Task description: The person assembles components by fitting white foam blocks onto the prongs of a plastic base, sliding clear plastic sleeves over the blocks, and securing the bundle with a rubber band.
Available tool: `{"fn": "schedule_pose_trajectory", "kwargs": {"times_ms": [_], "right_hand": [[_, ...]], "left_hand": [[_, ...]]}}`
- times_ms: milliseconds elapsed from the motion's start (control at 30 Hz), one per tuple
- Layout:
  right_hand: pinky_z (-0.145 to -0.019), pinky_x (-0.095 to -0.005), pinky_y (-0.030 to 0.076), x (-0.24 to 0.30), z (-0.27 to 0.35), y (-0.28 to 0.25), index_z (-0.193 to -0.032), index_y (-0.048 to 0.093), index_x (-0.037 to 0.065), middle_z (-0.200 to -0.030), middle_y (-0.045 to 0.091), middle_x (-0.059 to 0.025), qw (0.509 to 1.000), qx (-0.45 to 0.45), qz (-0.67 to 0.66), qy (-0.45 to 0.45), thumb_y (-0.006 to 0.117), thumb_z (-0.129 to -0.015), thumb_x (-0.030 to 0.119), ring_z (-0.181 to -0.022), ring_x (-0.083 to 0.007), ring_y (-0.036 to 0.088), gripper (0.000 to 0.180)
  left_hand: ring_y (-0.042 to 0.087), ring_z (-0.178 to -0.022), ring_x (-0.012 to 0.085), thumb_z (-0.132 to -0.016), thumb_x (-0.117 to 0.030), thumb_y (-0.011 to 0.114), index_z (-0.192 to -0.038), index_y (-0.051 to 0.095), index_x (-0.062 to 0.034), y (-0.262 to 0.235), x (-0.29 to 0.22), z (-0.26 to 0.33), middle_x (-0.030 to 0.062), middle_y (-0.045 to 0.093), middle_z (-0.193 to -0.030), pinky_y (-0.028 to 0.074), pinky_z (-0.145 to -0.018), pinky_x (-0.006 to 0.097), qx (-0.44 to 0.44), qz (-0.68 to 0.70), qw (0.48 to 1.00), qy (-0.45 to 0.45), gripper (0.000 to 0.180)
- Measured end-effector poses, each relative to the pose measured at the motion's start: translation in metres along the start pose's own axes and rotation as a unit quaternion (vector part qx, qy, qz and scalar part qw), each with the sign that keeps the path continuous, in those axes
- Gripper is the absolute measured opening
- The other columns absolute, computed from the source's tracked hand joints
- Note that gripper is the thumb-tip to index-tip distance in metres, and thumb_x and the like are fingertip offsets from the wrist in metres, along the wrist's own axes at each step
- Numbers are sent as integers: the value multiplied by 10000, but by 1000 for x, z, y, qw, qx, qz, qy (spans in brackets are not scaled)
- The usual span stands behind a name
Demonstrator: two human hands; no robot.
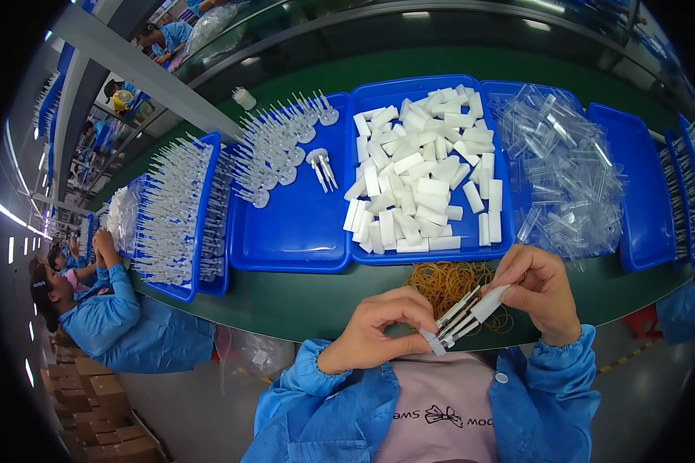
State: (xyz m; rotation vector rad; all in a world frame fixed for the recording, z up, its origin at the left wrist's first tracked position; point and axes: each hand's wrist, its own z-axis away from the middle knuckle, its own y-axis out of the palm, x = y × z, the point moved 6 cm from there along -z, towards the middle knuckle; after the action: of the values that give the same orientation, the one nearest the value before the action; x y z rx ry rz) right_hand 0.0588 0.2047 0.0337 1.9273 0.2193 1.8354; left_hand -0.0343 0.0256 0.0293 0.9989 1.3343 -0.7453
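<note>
Ideally, keep the rods aligned: left hand, closed, pinches their base; right hand (likewise closed) the white piece.

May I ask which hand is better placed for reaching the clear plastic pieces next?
Probably the right hand, nearer the plastic pieces, though it holds a white piece; the left hand is farther.

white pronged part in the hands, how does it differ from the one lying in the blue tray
The held white pronged part is gripped by its base in the left hand; the loose white pronged part in the blue plastic tray lies on its side. At the held part's prong ends, the right hand pinches a small white piece; the tray part's are bare. Both have a whitish base and slim prongs.
</note>
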Motion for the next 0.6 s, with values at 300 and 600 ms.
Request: {"fn": "schedule_pose_trajectory", "kwargs": {"times_ms": [300, 600], "right_hand": [[-767, -254, 489, -15, 6, 29, -882, 575, -19, -931, 565, -99, 999, 38, 2, 8, 624, -802, -71, -872, -141, 591, 108], [-837, -342, 455, 27, -25, 28, -1002, 613, 23, -1032, 589, -118, 878, 44, 434, -196, 725, -696, 61, -962, -251, 576, 328]], "left_hand": [[593, -865, 148, -720, 26, 731, -939, 641, 9, 3, 1, 4, 100, 584, -960, 511, -737, 250, -33, -85, 994, 64, 237], [595, -896, 172, -727, 106, 687, -963, 613, 45, -11, 2, 4, 114, 540, -1003, 515, -785, 280, -109, -9, 992, 70, 254]]}}
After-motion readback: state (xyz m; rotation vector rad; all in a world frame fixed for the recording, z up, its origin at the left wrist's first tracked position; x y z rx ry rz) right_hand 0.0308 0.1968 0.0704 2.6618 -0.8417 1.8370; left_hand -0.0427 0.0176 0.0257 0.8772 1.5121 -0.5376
